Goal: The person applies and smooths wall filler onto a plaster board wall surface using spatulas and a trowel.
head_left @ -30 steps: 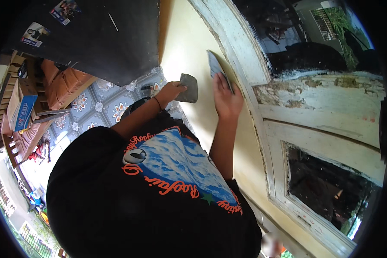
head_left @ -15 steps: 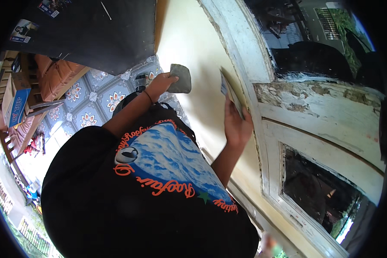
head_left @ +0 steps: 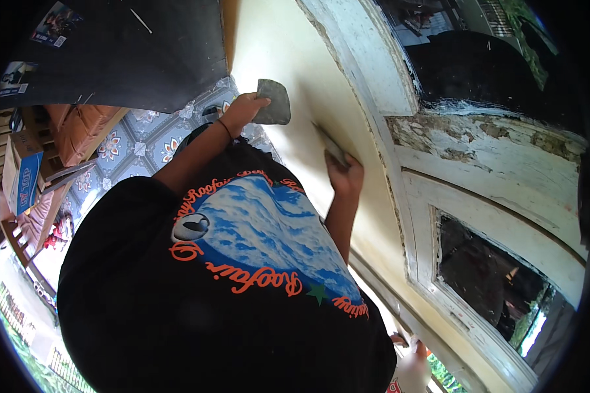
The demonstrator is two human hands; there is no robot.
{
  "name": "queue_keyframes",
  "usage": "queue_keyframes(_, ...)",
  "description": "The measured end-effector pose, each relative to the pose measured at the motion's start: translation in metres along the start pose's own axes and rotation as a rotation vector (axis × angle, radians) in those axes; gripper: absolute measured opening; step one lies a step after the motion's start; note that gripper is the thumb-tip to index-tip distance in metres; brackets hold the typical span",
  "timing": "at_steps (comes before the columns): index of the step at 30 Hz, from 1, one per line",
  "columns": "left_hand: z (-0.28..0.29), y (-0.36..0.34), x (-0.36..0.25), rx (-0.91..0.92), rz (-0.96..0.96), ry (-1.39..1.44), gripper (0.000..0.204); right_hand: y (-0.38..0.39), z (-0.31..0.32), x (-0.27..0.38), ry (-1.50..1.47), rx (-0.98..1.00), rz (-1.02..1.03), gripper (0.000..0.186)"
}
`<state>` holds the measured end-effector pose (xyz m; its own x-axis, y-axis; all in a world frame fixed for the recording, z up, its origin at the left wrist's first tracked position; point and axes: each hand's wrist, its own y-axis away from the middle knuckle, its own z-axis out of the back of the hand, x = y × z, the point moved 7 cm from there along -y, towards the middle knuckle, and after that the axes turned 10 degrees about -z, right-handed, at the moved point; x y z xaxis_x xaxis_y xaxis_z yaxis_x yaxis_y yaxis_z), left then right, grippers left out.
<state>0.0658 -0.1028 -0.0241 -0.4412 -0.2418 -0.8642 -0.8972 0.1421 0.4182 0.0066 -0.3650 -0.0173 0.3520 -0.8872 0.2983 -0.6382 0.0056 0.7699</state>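
Head view: we pinch a grey plate [head_left: 276,103] in the left hand [head_left: 241,110] and grip a flat blade [head_left: 333,147] in the right hand [head_left: 346,174] near the pale wall [head_left: 324,92], work apparently underway, completed and remaining portions indeterminable.

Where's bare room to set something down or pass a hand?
Flowered floor tiles lie bare between the brown seat and left forearm. A hand could probably pass over the cream wall beyond the flat tool in the right hand, between the white frame and the grey slab in the left hand. Far left, a box crowds the seat.
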Motion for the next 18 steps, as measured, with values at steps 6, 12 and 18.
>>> queue_keyframes(6, 0.016, -0.013, 0.009, -0.030, -0.126, 0.098, 0.030, 0.010, 0.007, -0.008, 0.098, 0.149, 0.114, 0.045)
queue_keyframes(12, 0.010, 0.001, 0.009, 0.002, -0.019, -0.025, 0.030, -0.124, 0.091, -0.051, 0.063, 0.039, -0.062, 0.043)
queue_keyframes(18, 0.053, 0.028, 0.027, -0.135, -0.061, -0.023, 0.030, -0.040, 0.024, -0.046, 0.084, 0.176, -0.003, 0.044)
